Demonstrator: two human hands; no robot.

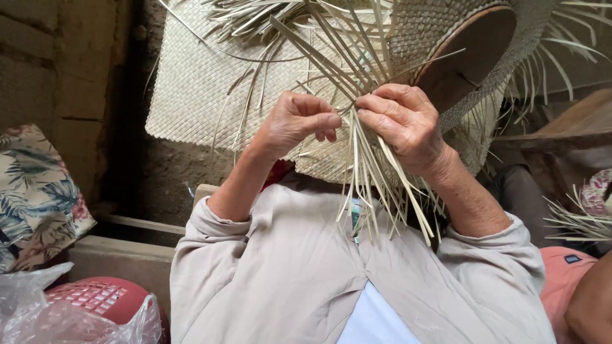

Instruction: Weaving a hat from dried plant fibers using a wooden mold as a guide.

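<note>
Work in hand: weaving pale straw strips point(373, 185) into a woven hat piece point(440, 38) that sits over a dark wooden block point(468, 60), at about 1 o'clock in the view.

Left hand point(296, 121): near the centre, a little toward 10 o'clock. The fingers are curled closed, and thumb and forefinger pinch one thin strip just beside the other hand.

Right hand point(405, 121): just at 3 o'clock from the left hand, almost touching it. The fingers are closed over a bundle of strips and press them against the edge of the weave.

Loose ends: many strips hang down from the hands toward 6 o'clock, over the beige shirt point(287, 274); others stand up toward 12 o'clock like a fan.

Flat woven mat point(197, 83): behind the hands, from 10 to 12 o'clock, already plaited in small squares.

How to do it well, in my judgement: keep the bundle tight under the right hand so the finished rows do not open; take only one strip with the left fingers; lay it flat, not twisted, and pull it snug to the row before. The strips look dry and can crack at a sharp fold, so a soft bend is better.

Around: a flowered cushion point(35, 191) at 9 o'clock, a red basket in a clear plastic bag point(89, 306) at 7 o'clock, and the arm of another person point(590, 299) at 4 o'clock.
</note>
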